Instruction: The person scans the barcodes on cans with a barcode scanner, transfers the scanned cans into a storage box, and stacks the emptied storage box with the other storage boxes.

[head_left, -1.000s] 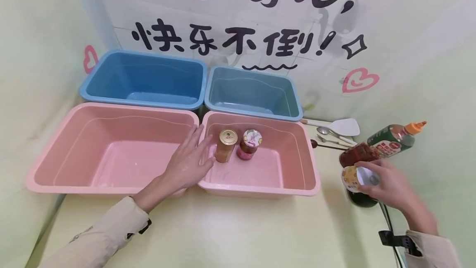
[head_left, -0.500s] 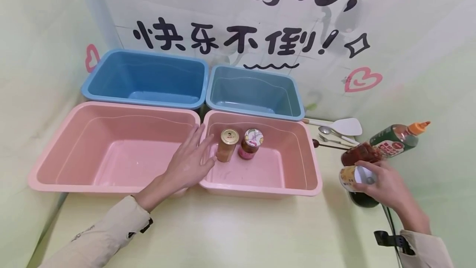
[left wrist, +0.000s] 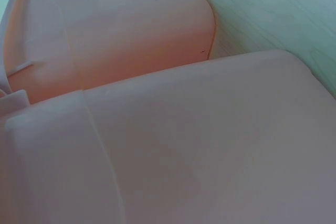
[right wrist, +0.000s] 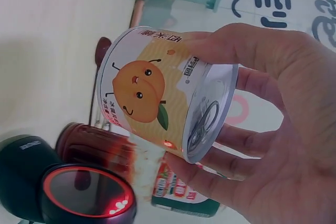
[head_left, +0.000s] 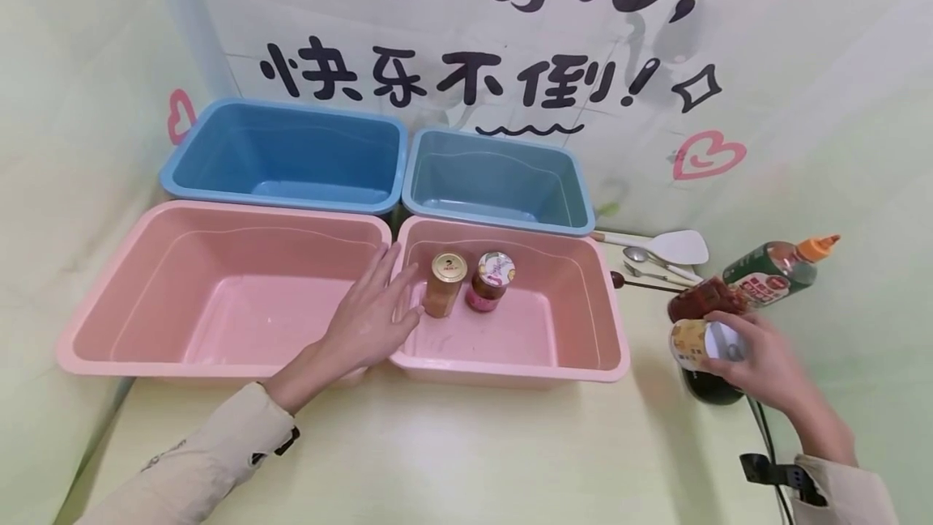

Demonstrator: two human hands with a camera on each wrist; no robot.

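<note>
My right hand (head_left: pixel 765 359) grips a small tin can (head_left: pixel 688 344) at its pull-tab end, above the table at the right. In the right wrist view the can (right wrist: pixel 144 90) lies sideways, with a smiling orange fruit on its label and the ring-pull end towards the palm. My left hand (head_left: pixel 372 310) has its fingers spread over the adjoining rims of the left pink tub (head_left: pixel 219 371) and the right pink tub (head_left: pixel 503 373). A gold-lidded jar (head_left: pixel 442 286) and a shorter jar with a patterned lid (head_left: pixel 491 282) stand inside the right pink tub.
Behind stand a blue tub (head_left: pixel 284 205) and a smaller teal-blue tub (head_left: pixel 503 225). An orange-capped sauce bottle (head_left: pixel 773 274), a dark red jar (head_left: pixel 700 302) and a black object (head_left: pixel 713 387) are near the right hand. A white spatula (head_left: pixel 678 247) and spoons lie behind them.
My right hand and the can shift and tilt only slightly, staying above the black object. The left hand keeps its place on the rims.
</note>
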